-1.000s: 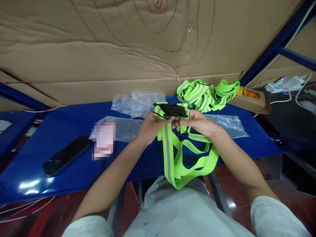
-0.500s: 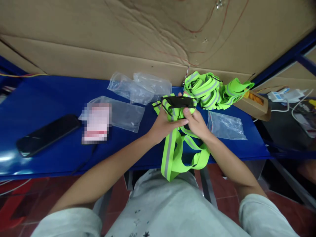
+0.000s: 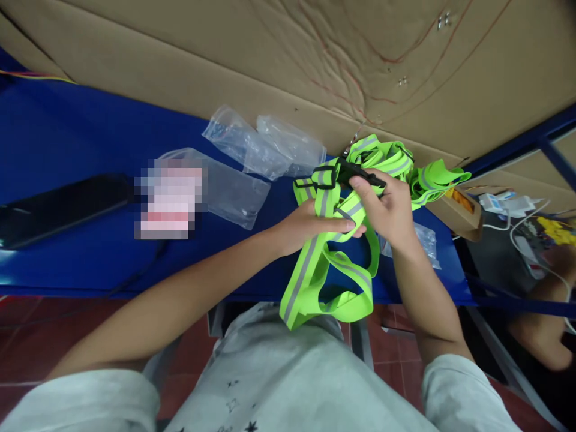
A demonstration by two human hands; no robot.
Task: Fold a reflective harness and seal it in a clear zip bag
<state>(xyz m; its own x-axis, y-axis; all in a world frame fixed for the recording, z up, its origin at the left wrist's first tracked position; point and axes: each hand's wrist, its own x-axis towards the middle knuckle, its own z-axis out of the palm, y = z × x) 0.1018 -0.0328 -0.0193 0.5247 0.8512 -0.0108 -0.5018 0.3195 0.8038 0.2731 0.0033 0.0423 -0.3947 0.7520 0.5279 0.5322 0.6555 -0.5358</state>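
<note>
over a blue table (image 3: 90, 132), holds a neon-green reflective strap (image 3: 304, 270) bunched in the left hand (image 3: 299, 229), with loops (image 3: 351, 309) below the grip; with the right hand (image 3: 390, 207), clasps a black buckle (image 3: 346, 173) at the strap's top.

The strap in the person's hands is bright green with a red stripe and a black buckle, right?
Not quite: the stripe is grey, not red, as the head view shows. The bright green strap, in the left hand, and black buckle, in the right hand, are as you say.
</note>
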